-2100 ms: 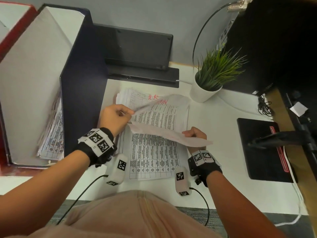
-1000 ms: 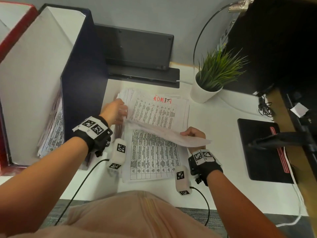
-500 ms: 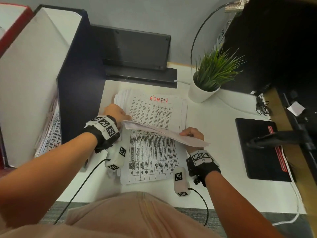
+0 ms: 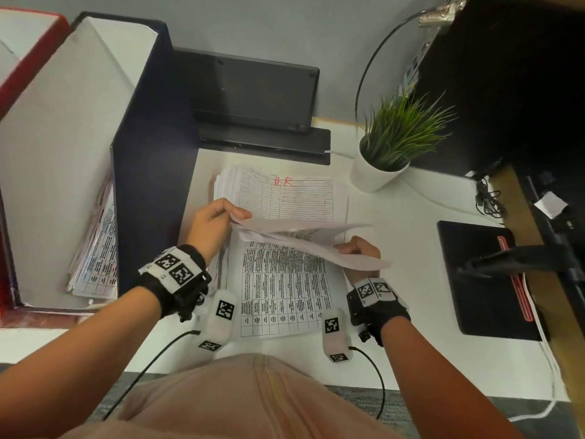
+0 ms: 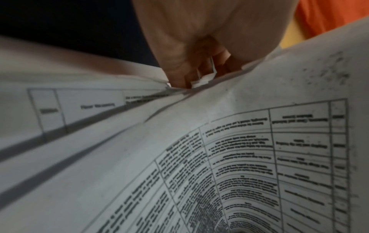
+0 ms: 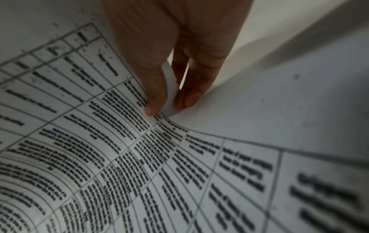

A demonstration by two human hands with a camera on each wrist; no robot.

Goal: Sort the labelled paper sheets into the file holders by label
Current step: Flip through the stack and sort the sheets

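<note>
A stack of printed sheets (image 4: pixel 285 198) lies on the white desk; its exposed top page carries a red "HR" label (image 4: pixel 282 181). My left hand (image 4: pixel 212 224) pinches the left edge of folded-over sheets (image 4: pixel 300 237) lifted from the stack. My right hand (image 4: pixel 359 252) pinches their right edge, thumb on top, as the right wrist view shows at the fingers (image 6: pixel 157 94). In the left wrist view my fingers (image 5: pixel 179 74) curl round paper corners. A dark blue file holder (image 4: pixel 95 153) at the left holds several sheets (image 4: pixel 95 258). A red holder (image 4: pixel 28 49) stands beyond it.
A potted plant (image 4: pixel 389 147) sits right of the stack. A black monitor base (image 4: pixel 262 141) lies behind the papers. A black pad (image 4: pixel 484 280) and cables lie at the right, under a dark shelf. Bare desk shows between the papers and the pad.
My left hand turned another sheet off the stack onto the folded bundle. The sheet labelled ADMIN is covered and an HR sheet now shows on top. The right hand barely moved.
</note>
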